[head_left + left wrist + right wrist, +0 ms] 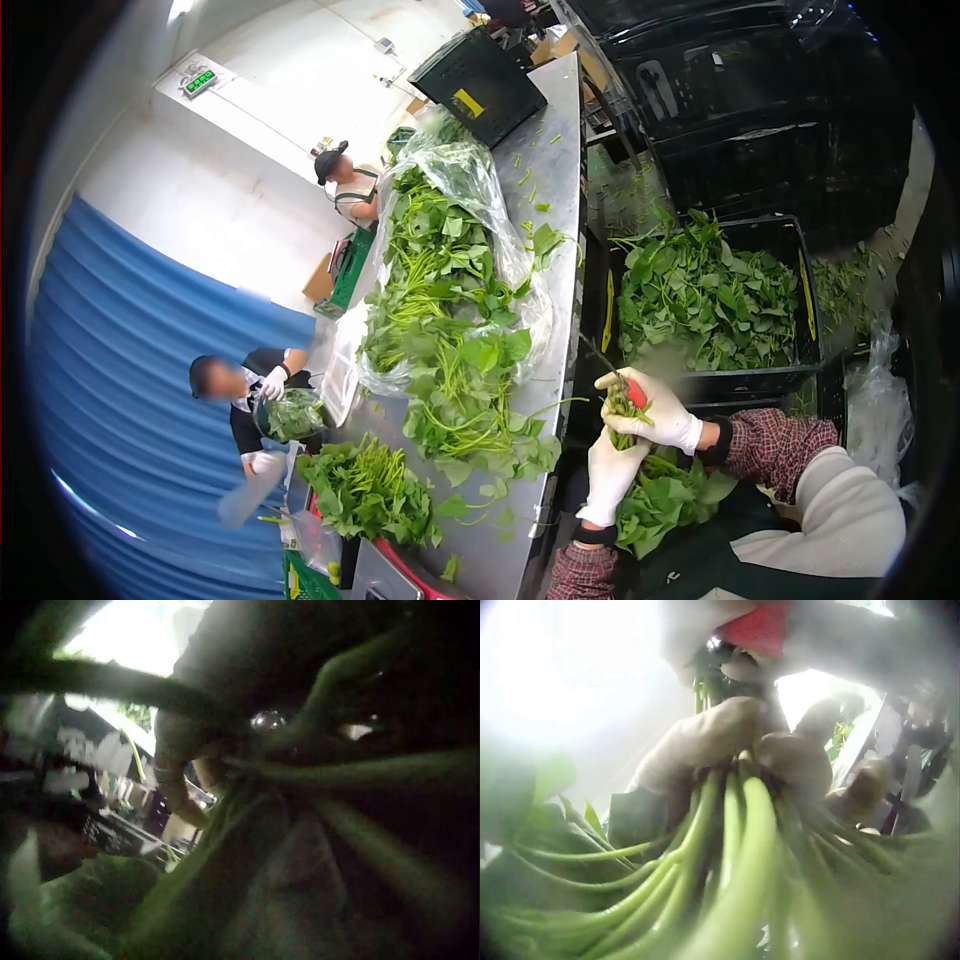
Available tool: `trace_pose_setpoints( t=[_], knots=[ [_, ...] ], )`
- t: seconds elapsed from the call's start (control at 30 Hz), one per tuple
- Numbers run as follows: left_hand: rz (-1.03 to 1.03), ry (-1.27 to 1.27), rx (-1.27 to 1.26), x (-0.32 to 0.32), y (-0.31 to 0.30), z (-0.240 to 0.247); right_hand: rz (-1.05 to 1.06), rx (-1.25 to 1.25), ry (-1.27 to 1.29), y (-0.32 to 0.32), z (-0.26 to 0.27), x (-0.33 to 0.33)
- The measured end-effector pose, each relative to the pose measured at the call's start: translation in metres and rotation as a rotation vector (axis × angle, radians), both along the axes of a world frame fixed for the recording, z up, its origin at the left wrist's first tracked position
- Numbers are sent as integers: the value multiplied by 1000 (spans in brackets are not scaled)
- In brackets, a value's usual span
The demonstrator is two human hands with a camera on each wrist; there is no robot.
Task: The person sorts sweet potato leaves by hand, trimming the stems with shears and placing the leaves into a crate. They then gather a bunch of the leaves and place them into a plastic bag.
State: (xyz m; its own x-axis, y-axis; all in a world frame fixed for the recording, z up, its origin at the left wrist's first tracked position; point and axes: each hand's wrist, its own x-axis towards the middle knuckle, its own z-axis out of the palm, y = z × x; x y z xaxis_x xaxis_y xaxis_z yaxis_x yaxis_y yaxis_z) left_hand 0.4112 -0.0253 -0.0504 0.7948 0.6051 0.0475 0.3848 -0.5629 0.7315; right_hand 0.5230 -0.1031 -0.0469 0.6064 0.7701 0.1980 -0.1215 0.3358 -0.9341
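Note:
My left hand [612, 476], in a white glove, grips a bunch of leafy greens [672, 500] by its stems. Its leaves spread below the wrist, and in the right wrist view the stems [739, 825] fan out under the curled fingers [705, 739]. Just above, my right hand [660, 412], also gloved, holds a red-handled knife [637, 393] at the stem ends. A thin dark blade points away toward the table. The red handle [759, 631] shows over the left hand in the right wrist view. Dark, blurred stems and leaves fill most of the left wrist view.
A metal table [545, 330] bears a long heap of greens [430, 270] on clear plastic and another pile [365, 490]. A black crate [735, 380] of greens stands beyond my hands. Another black crate [480, 85] sits at the table's far end. Two people work across the table.

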Motion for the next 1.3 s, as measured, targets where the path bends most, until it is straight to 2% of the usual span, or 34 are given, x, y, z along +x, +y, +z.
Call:
trace_pose_setpoints(
  t=[0.07, 0.1, 0.17, 0.23, 0.27, 0.33, 0.4, 0.47, 0.5, 0.53, 0.63, 0.7, 0.73, 0.8, 0.87, 1.0, 1.07, 1.13, 1.2, 1.27, 1.3],
  knots=[
    [-166, -112, -651, -1, 1, 9, -74, -37, -48, -3, 4, 5],
    [-208, -19, -650, -3, 9, 0, -20, -26, -10, -4, 4, 5],
    [-184, -19, -669, -3, 9, -7, 34, -18, 23, -7, 3, 9],
    [-106, -57, -685, 1, 7, -1, -111, 102, -208, -8, 2, 16],
    [-73, -101, -674, 4, 8, 3, -119, 25, -352, -16, 0, 28],
    [-140, 35, -414, 9, 11, 22, -228, -64, -438, -44, 14, 35],
    [-119, -10, -480, 15, 22, 9, -390, 90, -642, -62, 23, 40],
    [-105, -42, -547, 17, 25, 5, -471, 87, -691, -77, 13, 45],
    [-104, -34, -542, 19, 26, 6, -437, 14, -680, -86, 4, 47],
    [-103, -25, -538, 22, 25, 6, -436, -89, -871, -91, 20, 47],
    [-184, -18, -400, 28, 19, 4, -236, -346, -1003, -91, 9, 36],
    [-250, 40, -200, 35, 15, 6, -208, -389, -1053, -85, -13, 31],
    [-258, 42, -202, 38, 12, 5, -216, -413, -1079, -83, -18, 30],
    [-239, -163, -386, 40, 2, -1, -202, -454, -1064, -76, -22, 31],
    [-246, -96, -387, 43, 2, -5, -181, -566, -1023, -71, -23, 32],
    [-149, -51, -199, 51, -6, -4, -191, -717, -979, -65, -34, 39],
    [-143, -14, -106, 54, -10, 3, -261, -646, -984, -62, -46, 43],
    [-149, 30, -60, 57, -12, 13, -197, -654, -989, -63, -46, 51],
    [-127, 45, -94, 62, -8, 11, -152, -689, -942, -58, -49, 65],
    [-105, 49, -116, 64, -4, 18, -287, -718, -871, -59, -59, 88],
    [-73, -5, -184, 62, -2, 28, -292, -803, -698, -73, -65, 116]
  ],
)
